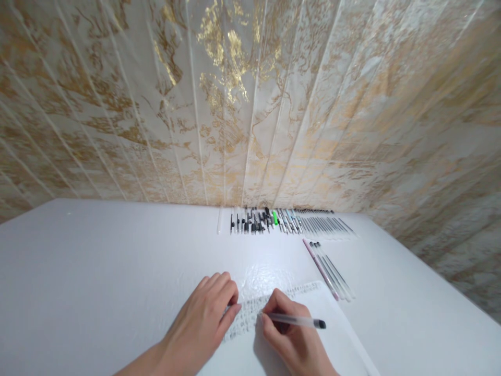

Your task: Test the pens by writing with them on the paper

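My right hand is closed around a clear-barrelled pen with a black end. The pen lies nearly level in the grip, its writing end hidden by my fingertips at the paper. Under both hands is a white sheet of paper, its upper part covered in rows of dark handwriting too blurred to read. My left hand rests at the left side of the sheet, fingers bent and side by side. Its thumb stands a little apart from the index finger beside the writing, and I see nothing held there.
Right of the paper lie a pink pen and several clear pens. Along the back edge run a row of black and grey pens, a green marker and slim refills. Behind the white table hangs a gold-patterned curtain.
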Demonstrator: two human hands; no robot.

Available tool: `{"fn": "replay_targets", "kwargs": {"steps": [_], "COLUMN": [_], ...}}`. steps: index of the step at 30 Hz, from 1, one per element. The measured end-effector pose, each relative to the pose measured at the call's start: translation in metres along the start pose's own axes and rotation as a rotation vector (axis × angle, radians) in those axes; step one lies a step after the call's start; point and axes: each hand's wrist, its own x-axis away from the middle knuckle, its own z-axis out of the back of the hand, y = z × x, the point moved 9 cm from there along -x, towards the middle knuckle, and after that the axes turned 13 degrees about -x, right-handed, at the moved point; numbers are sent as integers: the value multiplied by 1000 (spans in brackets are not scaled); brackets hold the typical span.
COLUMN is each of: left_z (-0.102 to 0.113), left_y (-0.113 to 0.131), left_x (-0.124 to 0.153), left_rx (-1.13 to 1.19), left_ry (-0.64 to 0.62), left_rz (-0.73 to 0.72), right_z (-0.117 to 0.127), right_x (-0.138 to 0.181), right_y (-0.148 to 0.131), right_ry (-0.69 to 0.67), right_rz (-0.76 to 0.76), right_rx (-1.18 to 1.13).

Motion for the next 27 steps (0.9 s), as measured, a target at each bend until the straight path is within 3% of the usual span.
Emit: {"fn": "replay_targets", "kwargs": {"steps": [27], "left_z": [2], "left_y": [2], "left_x": [0], "left_rx": [-24], "left_ry": [16], "left_rz": [-13], "right_z": [-1], "right_x": [1], "right_y": [3], "right_ry": [2], "right_rz": [-9], "right_rx": [-47]}}
